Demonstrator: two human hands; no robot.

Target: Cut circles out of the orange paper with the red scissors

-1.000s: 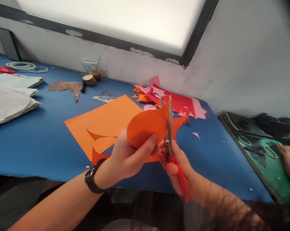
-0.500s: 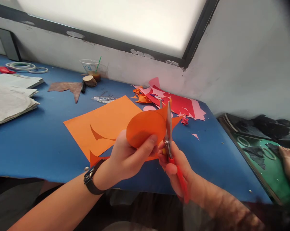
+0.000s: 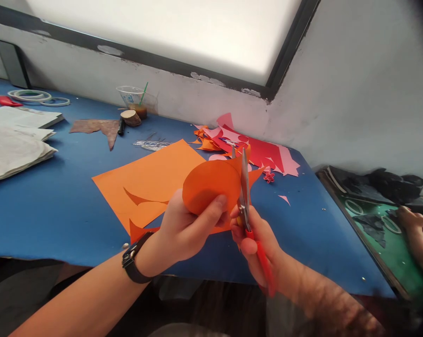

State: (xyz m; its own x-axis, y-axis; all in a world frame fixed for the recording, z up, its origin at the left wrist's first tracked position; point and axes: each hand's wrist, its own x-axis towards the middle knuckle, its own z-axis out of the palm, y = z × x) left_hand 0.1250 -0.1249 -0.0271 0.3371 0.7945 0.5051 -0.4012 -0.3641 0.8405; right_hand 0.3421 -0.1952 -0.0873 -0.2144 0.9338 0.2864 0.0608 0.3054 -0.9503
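Note:
A piece of orange paper (image 3: 209, 182) with a rounded outline is pinched by my left hand (image 3: 193, 229), the thumb on top. My right hand (image 3: 258, 243) is closed round the red handles of a pair of scissors (image 3: 245, 187). The blades are slightly apart and point away from me, with the paper's right edge between them. A pointed strip of the paper sticks out to the right past the blades. Behind and below my left hand lies a larger orange sheet (image 3: 151, 173), with curved orange offcuts (image 3: 141, 199) on it.
Red, pink and orange scraps (image 3: 263, 152) are heaped at the back of the blue table (image 3: 74, 210). A plastic cup (image 3: 132, 98), a wood slice (image 3: 130, 117) and a ruler (image 3: 151, 144) stand or lie behind. Another person's hand (image 3: 415, 229) is at the green table on the right.
My hands, the orange paper and the scissors have shifted very slightly left. The thin offcut on the sheet has moved a little. The other person's hand has moved left.

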